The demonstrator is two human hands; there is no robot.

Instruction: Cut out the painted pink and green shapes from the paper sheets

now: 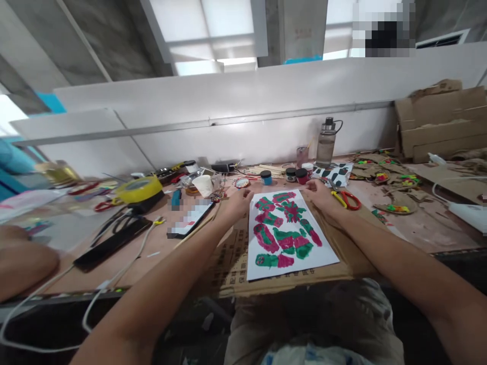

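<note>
Head view: the painted sheet (291,233) lies on cardboard (357,253) toward 4 o'clock, seemingly being positioned. The left hand (242,196) and right hand (315,191) flank its 11 and 1 o'clock corners; I cannot tell whether they grip. Next calls for even handling.

I see both bare arms (186,252) stretched forward, flanking the painted sheet (288,233): left hand (242,198) at its far left corner, right hand (317,192) at its far right, both partly curled, grip unclear.

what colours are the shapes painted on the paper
Green and magenta shapes, in the head view.
</note>
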